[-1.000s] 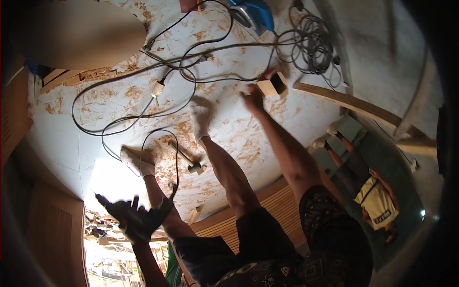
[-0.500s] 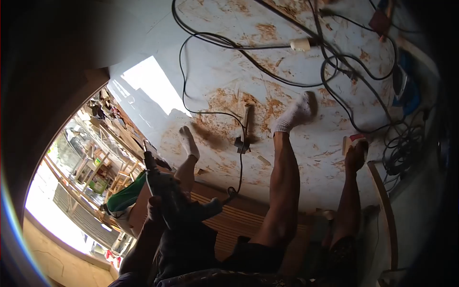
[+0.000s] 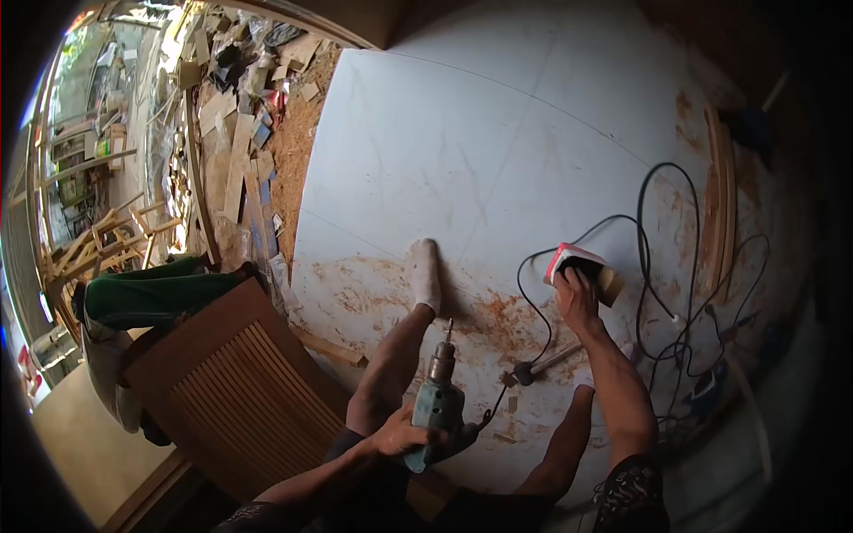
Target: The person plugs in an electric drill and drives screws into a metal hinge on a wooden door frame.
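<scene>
My left hand (image 3: 402,433) is wrapped round the body of a green power drill (image 3: 438,407), whose chuck and bit point away from me. The drill's black cord runs off to the right. My right hand (image 3: 577,300) grips a small red-and-white box (image 3: 562,256) with a dark opening and a tan flap at its side. It is held above the pale floor. Between my legs and below the box lies a hammer (image 3: 524,373) with a wooden handle, close to the cord.
A slatted wooden panel (image 3: 244,382) leans at my left, with green cloth (image 3: 160,293) beyond it. Black cords (image 3: 641,231) loop over the sawdust-strewn floor (image 3: 400,169) at right, near wooden strips (image 3: 718,209). Wood scraps (image 3: 240,169) lie outside at left.
The view has swung left, bringing the slatted panel and outside scraps into fuller view. The drill and the red-and-white box remain in my hands, both now further forward.
</scene>
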`<state>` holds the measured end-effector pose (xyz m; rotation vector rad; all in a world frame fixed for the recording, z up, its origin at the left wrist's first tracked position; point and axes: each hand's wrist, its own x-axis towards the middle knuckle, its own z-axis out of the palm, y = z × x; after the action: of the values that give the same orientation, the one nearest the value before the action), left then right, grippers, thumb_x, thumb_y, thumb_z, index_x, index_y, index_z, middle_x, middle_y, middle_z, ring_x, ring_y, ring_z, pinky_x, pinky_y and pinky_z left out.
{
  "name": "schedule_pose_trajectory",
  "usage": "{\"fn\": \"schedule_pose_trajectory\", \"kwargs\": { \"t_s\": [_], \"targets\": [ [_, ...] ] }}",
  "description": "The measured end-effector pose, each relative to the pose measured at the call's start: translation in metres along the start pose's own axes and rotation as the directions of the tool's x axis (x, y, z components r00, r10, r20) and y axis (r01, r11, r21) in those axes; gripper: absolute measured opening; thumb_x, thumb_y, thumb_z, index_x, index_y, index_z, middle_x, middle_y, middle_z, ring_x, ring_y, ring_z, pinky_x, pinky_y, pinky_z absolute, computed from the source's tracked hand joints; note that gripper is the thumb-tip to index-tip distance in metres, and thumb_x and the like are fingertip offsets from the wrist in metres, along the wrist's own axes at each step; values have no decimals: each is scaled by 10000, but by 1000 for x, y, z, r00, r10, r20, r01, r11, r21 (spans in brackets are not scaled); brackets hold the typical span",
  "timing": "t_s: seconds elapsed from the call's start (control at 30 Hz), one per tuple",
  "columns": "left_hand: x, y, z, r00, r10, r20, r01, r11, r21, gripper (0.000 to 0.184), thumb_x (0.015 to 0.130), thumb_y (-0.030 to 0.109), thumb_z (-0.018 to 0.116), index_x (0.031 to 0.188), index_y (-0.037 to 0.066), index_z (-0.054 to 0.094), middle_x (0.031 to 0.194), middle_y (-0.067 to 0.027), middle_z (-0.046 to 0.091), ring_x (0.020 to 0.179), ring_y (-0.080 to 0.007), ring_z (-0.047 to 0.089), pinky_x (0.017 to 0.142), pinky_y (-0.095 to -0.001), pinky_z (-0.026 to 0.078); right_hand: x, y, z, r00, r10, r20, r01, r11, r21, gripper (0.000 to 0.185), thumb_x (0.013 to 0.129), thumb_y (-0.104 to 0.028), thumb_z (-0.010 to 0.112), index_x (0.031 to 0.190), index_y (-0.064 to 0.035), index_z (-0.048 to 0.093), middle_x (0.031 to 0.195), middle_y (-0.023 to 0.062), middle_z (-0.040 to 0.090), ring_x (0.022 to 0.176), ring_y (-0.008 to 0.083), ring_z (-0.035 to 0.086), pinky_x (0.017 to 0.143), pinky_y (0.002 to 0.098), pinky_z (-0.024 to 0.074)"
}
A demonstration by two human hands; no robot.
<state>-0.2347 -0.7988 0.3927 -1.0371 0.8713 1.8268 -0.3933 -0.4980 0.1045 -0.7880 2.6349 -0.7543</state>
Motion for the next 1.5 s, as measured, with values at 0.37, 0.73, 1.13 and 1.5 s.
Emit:
{"fn": "schedule_pose_trajectory", "kwargs": {
  "t_s": [0.37, 0.73, 1.13, 1.5],
  "targets": [
    [-14, 81, -140, 970, 213, -116, -240, 908, -343, 468, 815, 114, 821, 1215, 39, 590, 995, -5, 647, 896, -106, 606, 824, -296, 519, 427, -148, 198, 994, 3, 112, 6, 996, -86, 153, 951, -193, 625, 1063, -95, 657, 1017, 142, 647, 942, 345, 656, 847, 473, 545],
    [-31, 112, -174, 975, -5, -222, -169, 631, -757, 500, 838, 190, 782, 1265, 61, 554, 1005, -19, 624, 893, -175, 613, 783, -333, 507, 479, -140, 225, 955, 267, 129, -214, 920, -328, 186, 880, -105, 688, 1062, -69, 684, 1118, 182, 728, 996, 426, 698, 851, 530, 568],
    [-17, 152, -206, 932, 196, -306, -354, 682, -640, 550, 750, 103, 846, 1213, -4, 570, 1037, -91, 694, 914, -179, 677, 808, -328, 553, 484, -183, 171, 917, 396, 41, -389, 913, -125, 121, 875, -153, 711, 919, -51, 662, 921, 139, 743, 907, 420, 698, 816, 549, 550],
    [-26, 333, -286, 949, 307, -70, -309, 951, -18, 570, 742, 239, 866, 1197, 26, 596, 961, -68, 686, 848, -167, 655, 805, -336, 538, 443, -266, 43, 552, 622, 556, -775, 137, 617, 128, 957, -67, 655, 1026, 37, 631, 918, 107, 704, 892, 195, 725, 799, 334, 610]
  ]
}}
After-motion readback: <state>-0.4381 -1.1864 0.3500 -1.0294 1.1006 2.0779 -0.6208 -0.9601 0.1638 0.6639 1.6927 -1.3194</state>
